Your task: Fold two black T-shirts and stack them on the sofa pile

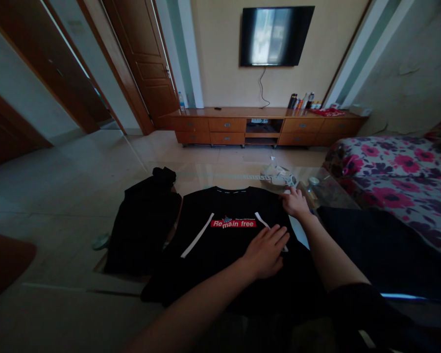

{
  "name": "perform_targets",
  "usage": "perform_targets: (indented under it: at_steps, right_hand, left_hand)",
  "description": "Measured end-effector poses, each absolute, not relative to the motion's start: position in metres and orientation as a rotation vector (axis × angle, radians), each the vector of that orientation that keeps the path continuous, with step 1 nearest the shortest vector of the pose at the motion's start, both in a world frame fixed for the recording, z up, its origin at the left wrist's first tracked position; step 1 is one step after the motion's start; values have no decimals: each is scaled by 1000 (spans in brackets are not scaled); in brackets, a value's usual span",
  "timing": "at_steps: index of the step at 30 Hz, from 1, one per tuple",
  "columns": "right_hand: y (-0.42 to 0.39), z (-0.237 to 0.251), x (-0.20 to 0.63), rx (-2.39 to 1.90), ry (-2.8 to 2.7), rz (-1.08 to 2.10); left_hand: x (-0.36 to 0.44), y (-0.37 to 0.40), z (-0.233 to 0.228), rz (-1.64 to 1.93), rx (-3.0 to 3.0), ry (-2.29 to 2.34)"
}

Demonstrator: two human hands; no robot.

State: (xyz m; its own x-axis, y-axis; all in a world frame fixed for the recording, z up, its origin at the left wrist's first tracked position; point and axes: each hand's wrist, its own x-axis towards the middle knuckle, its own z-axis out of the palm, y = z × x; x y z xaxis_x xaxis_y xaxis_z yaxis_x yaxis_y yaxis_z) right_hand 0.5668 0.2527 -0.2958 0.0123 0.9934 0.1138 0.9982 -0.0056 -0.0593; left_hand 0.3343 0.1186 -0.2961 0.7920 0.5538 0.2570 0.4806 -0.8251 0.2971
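A television (277, 37) hangs on the wall (216, 59) above a long wooden cabinet (226, 125), with bottles (310, 100) standing near its right end. A flowered sofa (385, 154) sits at the right.

The left forearm (206, 296) was bare and slanted up and rightward from the bottom edge. The left hand (266, 251) lay palm down, its fingers (278, 234) extended, fairly close together and angled toward the upper right, with the thumb (278, 265) lower, on the near side. The right forearm (332, 255) reached farther forward, leaning up and leftward out of a dark sleeve (367, 306). The right hand (297, 203) was bent, its fingers partly curled; whether they pinched could not be made out. The two hands were near each other but apart.
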Motion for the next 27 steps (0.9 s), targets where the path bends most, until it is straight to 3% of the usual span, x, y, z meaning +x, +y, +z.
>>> perform_targets:
  at_steps: [6, 15, 27]
  right_hand:
    - [264, -302, 550, -2314, -1965, -109]
    - [277, -315, 553, -2395, -1556, 345]
    - [278, -320, 563, -2237, -1696, 274]
  left_hand:
    - [344, 122, -308, 398, 2795, 768]
    - [336, 115, -312, 400, 2759, 743]
    - [340, 112, -316, 414, 2707, 788]
